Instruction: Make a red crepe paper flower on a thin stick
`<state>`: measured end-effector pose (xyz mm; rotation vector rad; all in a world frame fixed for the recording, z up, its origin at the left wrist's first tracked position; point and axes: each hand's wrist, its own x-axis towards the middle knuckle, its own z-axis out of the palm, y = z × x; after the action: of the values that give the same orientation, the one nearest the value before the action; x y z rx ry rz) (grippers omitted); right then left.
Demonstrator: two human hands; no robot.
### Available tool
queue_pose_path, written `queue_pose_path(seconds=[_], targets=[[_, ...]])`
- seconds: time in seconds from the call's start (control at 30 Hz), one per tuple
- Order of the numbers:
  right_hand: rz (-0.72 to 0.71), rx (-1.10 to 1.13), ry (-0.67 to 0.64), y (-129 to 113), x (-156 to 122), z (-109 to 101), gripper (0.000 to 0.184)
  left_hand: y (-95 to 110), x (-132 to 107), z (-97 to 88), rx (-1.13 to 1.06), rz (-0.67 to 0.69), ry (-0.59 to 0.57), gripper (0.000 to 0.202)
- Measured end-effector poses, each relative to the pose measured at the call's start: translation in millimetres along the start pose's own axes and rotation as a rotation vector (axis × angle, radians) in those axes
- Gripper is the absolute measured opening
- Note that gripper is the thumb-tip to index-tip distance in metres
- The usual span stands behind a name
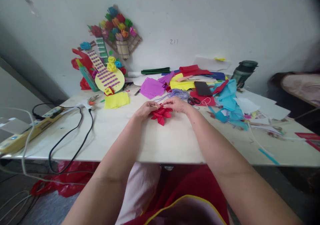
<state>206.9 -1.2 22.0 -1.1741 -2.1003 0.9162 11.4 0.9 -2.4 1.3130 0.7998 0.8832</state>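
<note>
A red paper flower (161, 115) with pointed petals is held low over the white table (172, 148), its petals spread toward me. My left hand (147, 109) is closed on the flower's far left side, thumb and fingers pinched. From the right, my right hand (176, 104) pinches the same flower near its upper edge. Both sets of fingertips almost meet at the top of the flower. What exactly lies between them is too small to tell. Just beyond the hands are purple crepe paper (152, 88) and a coil of lilac cord (178, 94).
Black-handled scissors (193, 101) and a phone (203, 89) lie behind my right hand. Blue crepe paper (228, 100) and scraps are heaped right, near a dark bottle (243, 72). Left stand a paper guitar (109, 80), a glue bottle (88, 77) and a power strip (30, 130) with cables.
</note>
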Motion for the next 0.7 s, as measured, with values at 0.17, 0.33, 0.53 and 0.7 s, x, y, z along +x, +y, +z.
queue_pose_path(seconds=[0.17, 0.33, 0.53, 0.7], targets=[[-0.054, -0.048, 0.015, 3, 3, 2, 0.032, 1, 0, -1.0, 0.010, -0.023, 0.009, 0.029], [-0.059, -0.134, 0.040, 5, 7, 5, 0.036, 0, 2, -2.7, -0.011, -0.019, 0.008, 0.026], [0.006, -0.240, 0.065, -1, 7, 7, 0.035, 0, 4, -3.4, -0.026, -0.014, 0.002, 0.023], [0.056, -0.327, 0.104, -5, 6, 8, 0.034, 0, 5, -3.6, -0.037, -0.018, 0.006, 0.021]])
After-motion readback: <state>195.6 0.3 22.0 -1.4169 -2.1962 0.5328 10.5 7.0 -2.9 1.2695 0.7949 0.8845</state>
